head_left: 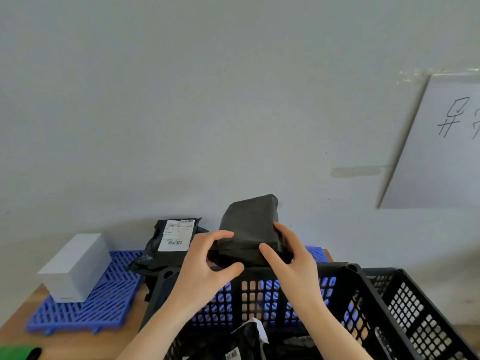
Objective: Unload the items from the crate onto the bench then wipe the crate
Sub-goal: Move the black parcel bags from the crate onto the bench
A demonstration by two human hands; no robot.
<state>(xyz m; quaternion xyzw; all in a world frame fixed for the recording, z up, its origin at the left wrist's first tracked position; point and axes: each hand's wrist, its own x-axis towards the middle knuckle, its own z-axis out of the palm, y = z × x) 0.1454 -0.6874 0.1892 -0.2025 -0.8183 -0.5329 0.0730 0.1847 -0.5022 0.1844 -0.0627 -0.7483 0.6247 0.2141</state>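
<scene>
- Between the hands, over the far rim of the crate [332,268]: black parcel [249,224], gripped by the left hand [207,266] and right hand [291,258].
- Left of them: labelled parcel [168,245], white box [75,266].

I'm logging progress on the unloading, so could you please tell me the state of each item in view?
Plain black parcel: held by left hand and right hand, above the crate.
Labelled parcel: resting on blue mat.
White box: standing on blue mat.
Crate: not yet empty, parcels inside.
</scene>
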